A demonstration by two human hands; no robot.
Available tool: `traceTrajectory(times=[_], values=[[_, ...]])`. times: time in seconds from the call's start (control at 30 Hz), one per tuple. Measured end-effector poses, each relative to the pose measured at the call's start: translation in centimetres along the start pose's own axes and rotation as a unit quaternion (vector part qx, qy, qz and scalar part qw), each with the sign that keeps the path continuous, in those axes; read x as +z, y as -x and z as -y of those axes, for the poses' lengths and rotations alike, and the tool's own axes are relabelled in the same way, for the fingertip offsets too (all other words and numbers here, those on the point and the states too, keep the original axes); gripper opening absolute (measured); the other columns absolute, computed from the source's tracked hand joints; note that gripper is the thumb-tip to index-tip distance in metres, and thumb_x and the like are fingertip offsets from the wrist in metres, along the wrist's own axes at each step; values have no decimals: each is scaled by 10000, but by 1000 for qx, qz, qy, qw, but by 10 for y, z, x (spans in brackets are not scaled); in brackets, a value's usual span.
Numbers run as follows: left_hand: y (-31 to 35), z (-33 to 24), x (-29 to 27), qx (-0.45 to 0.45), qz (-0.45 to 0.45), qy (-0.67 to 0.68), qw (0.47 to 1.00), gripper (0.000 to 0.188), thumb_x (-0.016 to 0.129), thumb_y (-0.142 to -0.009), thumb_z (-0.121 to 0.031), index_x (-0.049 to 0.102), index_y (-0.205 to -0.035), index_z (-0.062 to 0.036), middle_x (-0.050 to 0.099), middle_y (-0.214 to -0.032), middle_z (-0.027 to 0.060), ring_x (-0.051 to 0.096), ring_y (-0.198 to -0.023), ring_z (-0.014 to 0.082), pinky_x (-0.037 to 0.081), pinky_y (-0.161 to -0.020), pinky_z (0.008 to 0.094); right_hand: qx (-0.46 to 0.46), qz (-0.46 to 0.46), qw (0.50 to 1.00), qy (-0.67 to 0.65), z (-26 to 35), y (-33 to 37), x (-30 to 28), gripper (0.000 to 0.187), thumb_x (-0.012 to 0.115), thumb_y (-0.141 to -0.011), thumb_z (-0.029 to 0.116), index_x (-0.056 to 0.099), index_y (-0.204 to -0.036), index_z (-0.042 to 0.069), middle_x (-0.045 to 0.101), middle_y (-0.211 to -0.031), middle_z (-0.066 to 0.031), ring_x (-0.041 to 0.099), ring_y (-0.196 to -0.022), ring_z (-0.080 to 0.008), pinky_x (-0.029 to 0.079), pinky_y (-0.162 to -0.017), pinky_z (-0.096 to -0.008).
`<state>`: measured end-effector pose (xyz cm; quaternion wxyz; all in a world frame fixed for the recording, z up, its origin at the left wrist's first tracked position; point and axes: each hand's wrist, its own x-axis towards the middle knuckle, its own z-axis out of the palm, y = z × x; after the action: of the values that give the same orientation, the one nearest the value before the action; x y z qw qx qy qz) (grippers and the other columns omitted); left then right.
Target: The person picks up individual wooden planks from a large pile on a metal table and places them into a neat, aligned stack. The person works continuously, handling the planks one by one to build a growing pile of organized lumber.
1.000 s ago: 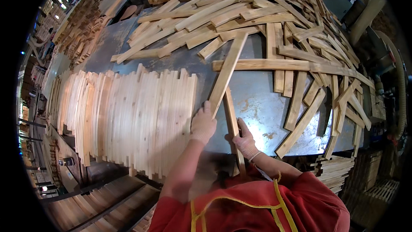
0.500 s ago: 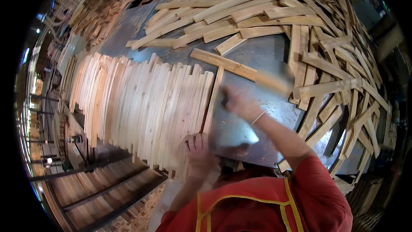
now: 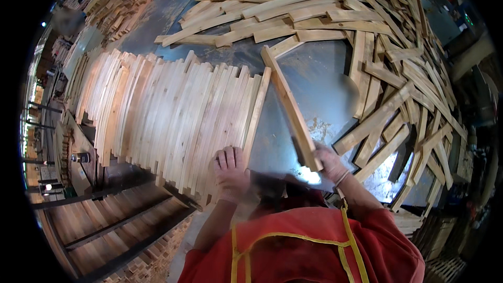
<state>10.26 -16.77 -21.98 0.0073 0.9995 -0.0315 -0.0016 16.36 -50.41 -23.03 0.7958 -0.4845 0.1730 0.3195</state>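
My right hand (image 3: pixel 330 163) grips the near end of a wooden slat (image 3: pixel 289 106), its fingers closed round the side of it. This slat slants away from me over the metal tabletop (image 3: pixel 319 81), with its far end near the loose slats. To the left, a long row of pale slats (image 3: pixel 181 110) stands packed side by side. My left hand (image 3: pixel 232 175) lies flat on the near ends at the right of that row, fingers stretched out. Right beside the hand is the row's last slat (image 3: pixel 258 110), close against its neighbours.
Loose slats (image 3: pixel 293 13) lie heaped across the far side, and more (image 3: pixel 398 89) pile up crisscross on the right. A dark-framed rack of boards (image 3: pixel 115 225) stands low at the left. Further stacks of wood (image 3: pixel 120 15) are at the back left.
My right hand has come nearer to me and closed on a slat. The slat that lay crosswise now points away from me. The row's last slat sits closer in. My left hand stays on the row.
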Motion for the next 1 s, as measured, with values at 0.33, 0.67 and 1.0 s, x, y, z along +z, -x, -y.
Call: traceTrajectory(times=[0.33, 0.67, 1.0], values=[[-19, -11, -8, 53, 35, 41, 997, 871, 712, -874, -471, 452, -1591, -49, 464, -1594, 175, 380, -1501, 373, 287, -1251, 570, 23, 214, 828, 517, -128, 25, 137, 669, 709, -925, 263, 497, -1542, 112, 748, -1200, -214, 735, -1093, -396, 586, -933, -478], [-25, -24, -11, 84, 51, -7, 995, 737, 674, -887, -269, 475, -1562, -50, 497, -1553, 190, 430, -1472, 392, 314, -1237, 560, -202, -128, 411, 880, 91, 37, -52, 421, 666, -938, 373, 695, -1314, 185, 761, -1106, -19, 634, -1229, -261, 460, -1043, -451], [-33, -147, 4, 171, 119, 108, 972, 1031, 754, -846, -635, 415, -1634, -65, 499, -1594, 211, 492, -1410, 414, 348, -1196, 539, -404, -45, 500, 765, 119, 6, -62, 387, 718, -861, 262, 693, -1235, 164, 708, -1145, -85, 661, -1160, -315, 521, -988, -475]])
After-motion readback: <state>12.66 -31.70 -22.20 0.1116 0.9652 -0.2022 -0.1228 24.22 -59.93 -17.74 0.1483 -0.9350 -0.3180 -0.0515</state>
